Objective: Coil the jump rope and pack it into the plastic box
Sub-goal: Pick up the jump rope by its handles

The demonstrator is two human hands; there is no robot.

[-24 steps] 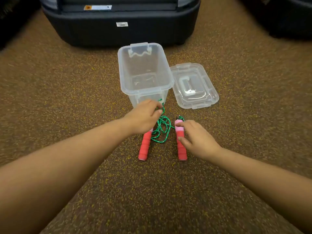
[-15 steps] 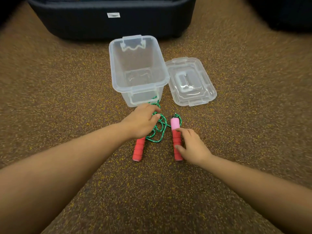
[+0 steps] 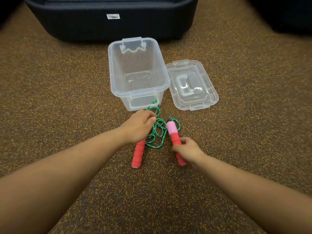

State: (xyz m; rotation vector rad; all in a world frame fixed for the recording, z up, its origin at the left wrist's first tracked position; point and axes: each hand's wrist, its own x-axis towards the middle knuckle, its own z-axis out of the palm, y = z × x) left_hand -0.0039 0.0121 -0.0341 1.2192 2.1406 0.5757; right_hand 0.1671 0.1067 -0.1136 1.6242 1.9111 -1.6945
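The jump rope lies on the speckled floor just in front of the clear plastic box (image 3: 113,76), which stands open with nothing in it. Its green cord (image 3: 157,132) is bunched in loose loops between two red handles. My left hand (image 3: 137,126) rests over the top of the left handle (image 3: 138,153) with its fingers pinched on the cord. My right hand (image 3: 186,150) grips the lower part of the right handle (image 3: 172,132), whose pink upper end sticks out above my fingers.
The box's clear lid (image 3: 191,84) lies flat on the floor to the right of the box. A large black case (image 3: 111,22) stands behind the box. Another dark object (image 3: 287,12) fills the far right corner. Brown speckled floor surrounds everything.
My right hand has slid down the right handle, from its pink top to its lower red part. My left hand has stayed on the cord. The camera has tilted a little.
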